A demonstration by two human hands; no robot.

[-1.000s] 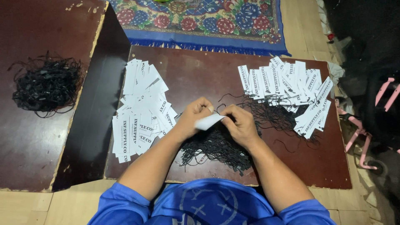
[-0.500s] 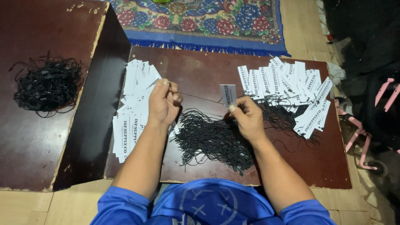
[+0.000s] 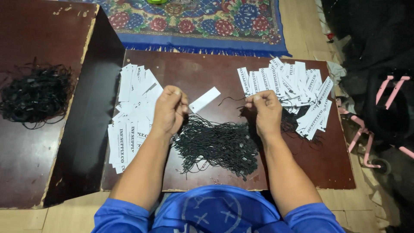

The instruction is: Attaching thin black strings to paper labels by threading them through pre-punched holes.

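My left hand [image 3: 169,111] pinches one end of a white paper tag [image 3: 206,99], which sticks out to the right above the board. My right hand [image 3: 266,111] is closed on a thin black string [image 3: 228,100] whose loose end trails left toward the tag. A heap of black strings [image 3: 217,146] lies on the dark brown board [image 3: 202,71] between and just below both hands. A pile of white printed tags [image 3: 131,116] lies left of my left hand. Another spread of white tags [image 3: 293,90] lies right of my right hand.
A second bundle of black strings [image 3: 36,92] lies on a worn brown board [image 3: 30,164] at the left. A patterned rug [image 3: 194,21] is beyond the board. A pink frame [image 3: 371,142] and dark cloth are at the right.
The white tag went from my right hand to my left hand and now lies flatter. My right hand moved right, pinching a string. Earlier both hands were together over the heap.
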